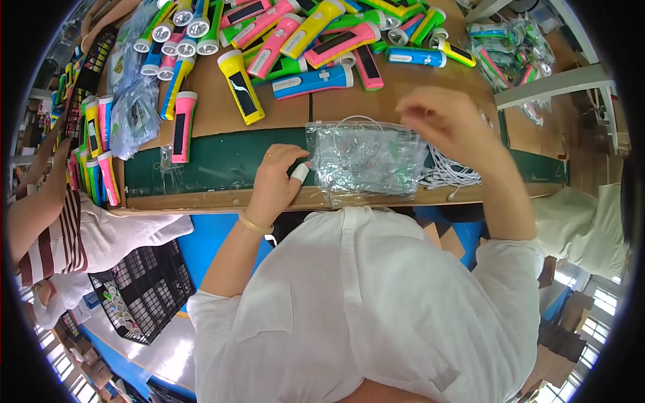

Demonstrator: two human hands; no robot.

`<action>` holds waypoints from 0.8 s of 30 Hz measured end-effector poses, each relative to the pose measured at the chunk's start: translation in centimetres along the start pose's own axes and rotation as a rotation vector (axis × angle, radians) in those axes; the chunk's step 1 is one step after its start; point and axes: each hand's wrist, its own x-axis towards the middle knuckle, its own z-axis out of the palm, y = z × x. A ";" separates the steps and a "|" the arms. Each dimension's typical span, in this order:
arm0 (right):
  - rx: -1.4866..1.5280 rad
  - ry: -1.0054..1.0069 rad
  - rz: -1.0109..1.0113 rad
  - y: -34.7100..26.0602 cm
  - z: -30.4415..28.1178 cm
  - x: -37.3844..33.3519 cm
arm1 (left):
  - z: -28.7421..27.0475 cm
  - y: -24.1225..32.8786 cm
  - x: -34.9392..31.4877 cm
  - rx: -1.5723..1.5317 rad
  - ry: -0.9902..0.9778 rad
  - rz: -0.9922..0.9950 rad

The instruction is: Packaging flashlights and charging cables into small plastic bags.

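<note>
A stack of clear plastic bags (396,168) lies at the table's front edge in front of me, with a thin white cable (355,118) looped on top. My left hand (274,176) rests at the left edge of the bags, thumb and fingers apart, with white tape around one digit. Raised over their right side is my right hand (447,121). Its fingers are curled and smeared by motion, so whether they hold anything is unclear. Below that hand a bundle of white cables (451,173) lies beside the bags.
Colourful flashlights (312,82) are heaped at the back of the table. More clear bags (134,111) lie at left, and bagged flashlights (514,57) at right. Another person's forearm (40,195) shows at far left, above a black crate (144,289) on the floor.
</note>
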 end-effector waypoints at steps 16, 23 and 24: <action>-0.152 0.147 0.247 11.9 12.9 -2.5 | 5.7 -1.3 5.4 0.386 -0.070 0.046; -0.129 0.087 0.063 12.7 13.0 -1.7 | 5.7 -1.2 5.1 0.348 -0.130 0.093; -0.130 0.088 0.064 12.3 12.8 -1.8 | 5.5 -0.8 4.9 0.348 -0.131 0.094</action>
